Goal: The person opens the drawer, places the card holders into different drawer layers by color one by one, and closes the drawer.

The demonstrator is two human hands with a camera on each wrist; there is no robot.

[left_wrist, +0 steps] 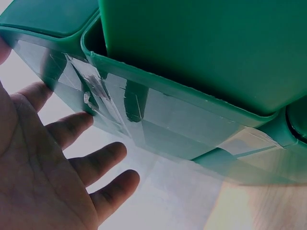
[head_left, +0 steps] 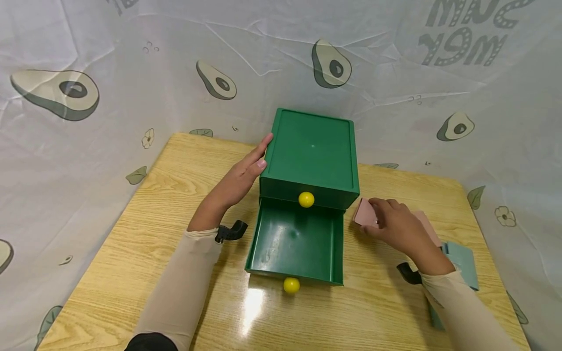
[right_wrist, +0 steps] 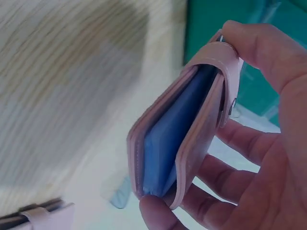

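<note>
A green two-drawer cabinet (head_left: 311,151) stands at the back of the table, its lower drawer (head_left: 294,243) pulled out with bare floor showing. My left hand (head_left: 239,180) rests along the cabinet's left side, fingers extended; the left wrist view shows the fingers (left_wrist: 103,160) spread beside the clear-taped wall. To the right of the cabinet, my right hand (head_left: 401,226) holds a pink card holder (right_wrist: 199,143) between thumb and fingers. Its snap strap is fastened at one end, and blue plastic sleeves (right_wrist: 168,139) show between the covers.
A second pink card holder (head_left: 428,228) lies behind my right hand. Light blue card holders (head_left: 463,263) lie further right, and a green-blue item (head_left: 435,317) is partly under the right forearm. Yellow knobs (head_left: 306,199) stick out from the drawer fronts. A patterned cloth (head_left: 272,58) hangs behind.
</note>
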